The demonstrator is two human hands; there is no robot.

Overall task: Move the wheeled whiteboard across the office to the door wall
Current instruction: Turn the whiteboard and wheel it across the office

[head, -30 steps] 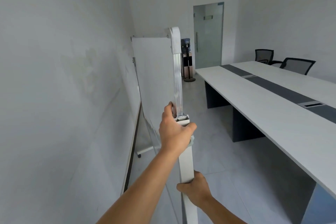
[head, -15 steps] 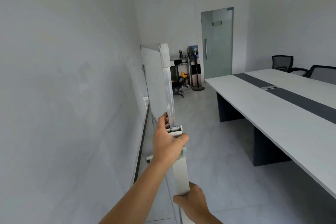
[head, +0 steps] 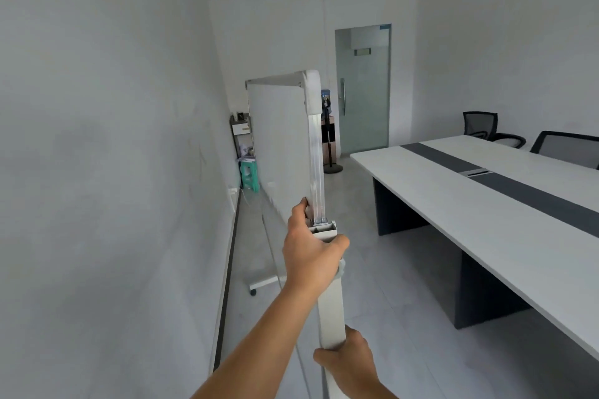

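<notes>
The right hand (head: 348, 363), nearest the camera, is closed around the lower part of the whiteboard's white side post (head: 330, 317). Just above it, the left hand (head: 309, 253) wraps the top of that post where the metal frame edge begins, its fingers out of sight on the far side. Both grips are fully closed on the stand, nothing else in them.

The wheeled whiteboard (head: 278, 146) stands edge-on ahead, close along the left wall (head: 113, 155) and running away down the gap between that wall and the long conference tabletop (head: 453, 204). One caster foot (head: 252, 291) shows on the tiled floor (head: 372, 285).

Compared with half a second ago, the board's top corner stands higher and nearer the glass door (head: 363, 91) in view, and small shelves with clutter (head: 246, 152) now show to its left. This suggests the board is rolling forward toward the door wall, though that wall seems some way off yet.
</notes>
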